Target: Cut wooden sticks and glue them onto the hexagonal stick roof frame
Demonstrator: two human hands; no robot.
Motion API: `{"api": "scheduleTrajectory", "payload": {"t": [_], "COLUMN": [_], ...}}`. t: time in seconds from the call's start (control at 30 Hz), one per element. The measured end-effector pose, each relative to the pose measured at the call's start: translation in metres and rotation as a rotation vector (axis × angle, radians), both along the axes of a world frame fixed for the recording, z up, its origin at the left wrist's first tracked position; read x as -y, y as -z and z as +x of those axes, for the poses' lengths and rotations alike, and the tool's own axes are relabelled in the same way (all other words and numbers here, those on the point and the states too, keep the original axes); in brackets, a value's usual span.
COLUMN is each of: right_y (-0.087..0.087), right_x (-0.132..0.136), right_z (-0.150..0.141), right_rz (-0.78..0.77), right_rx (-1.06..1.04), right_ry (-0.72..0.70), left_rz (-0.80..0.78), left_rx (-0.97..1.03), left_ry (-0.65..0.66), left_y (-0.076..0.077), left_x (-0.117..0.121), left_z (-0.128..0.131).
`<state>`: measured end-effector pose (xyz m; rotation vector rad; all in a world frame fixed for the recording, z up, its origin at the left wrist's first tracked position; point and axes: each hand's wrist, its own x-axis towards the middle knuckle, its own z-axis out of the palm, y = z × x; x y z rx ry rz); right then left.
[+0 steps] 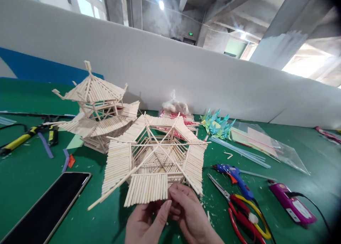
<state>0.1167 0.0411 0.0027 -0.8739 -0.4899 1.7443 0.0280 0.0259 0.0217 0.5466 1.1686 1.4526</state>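
A model roof tier built of pale wooden sticks (pixel 116 164) lies tilted in front of me, with crossed sticks over its open middle. My left hand (pixel 146 221) is curled at the lower edge of the front roof panel (pixel 146 189), its thumb raised and its other fingers partly hidden. Beside that panel's right edge, my right hand (pixel 189 210) has thumb and fingers pinched together. Both hands' fingertips meet close to each other; whatever lies between them is hidden. Behind on the left stands a stick pagoda (pixel 93 91) with a pointed roof.
Left lie a phone (pixel 50 210) and yellow-handled pliers (pixel 53 134). To the right are scissors (pixel 226 192), a blue glue gun (pixel 234 174), a purple corded device (pixel 291 203) and clear glue sticks (pixel 239 149). A blue-green paper ornament (pixel 217 125) and bagged sticks (pixel 176 110) sit near the white partition (pixel 160 64).
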Motion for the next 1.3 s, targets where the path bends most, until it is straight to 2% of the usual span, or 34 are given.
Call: {"api": "scheduleTrajectory", "payload": {"t": [0.27,0.5,0.63,0.7,0.77,0.87,0.97,1.03,1.1,1.2,1.3], "right_y": [0.004,0.014,0.015,0.017,0.021,0.03,0.035,0.033,0.029,0.024,0.021], "right_x": [0.011,0.028,0.044,0.054,0.063,0.077,0.085,0.081,0.07,0.045,0.029], "right_z": [0.007,0.016,0.037,0.054,0.074,0.101,0.116,0.114,0.103,0.079,0.062], "right_rz": [-0.035,-0.07,-0.071,-0.051,-0.038,-0.037,-0.011,0.067,0.165,0.241,0.352], "right_rx": [0.003,0.048,0.082,0.156,0.246,0.405,0.652,0.815,0.907,0.905,0.85], "right_ry": [0.014,-0.007,0.031,0.104,0.194,0.313,0.393,0.369,0.269,0.135,0.17], "left_rz": [0.002,0.013,-0.03,-0.043,0.002,0.196,0.351,0.408,0.45,0.515,0.543], "left_rx": [-0.051,-0.132,-0.19,-0.274,-0.489,-0.826,-1.006,-1.061,-1.086,-1.101,-1.121], "left_ry": [0.04,0.122,0.159,0.177,0.244,0.399,0.509,0.543,0.551,0.537,0.517], "left_y": [-0.001,0.019,0.027,0.032,0.038,0.047,0.05,0.05,0.048,0.044,0.043], "left_x": [0.001,0.001,0.01,0.015,0.019,0.025,0.029,0.031,0.033,0.037,0.043], "left_z": [-0.003,-0.01,-0.019,-0.027,-0.038,-0.051,-0.054,-0.051,-0.044,-0.035,-0.033]}}
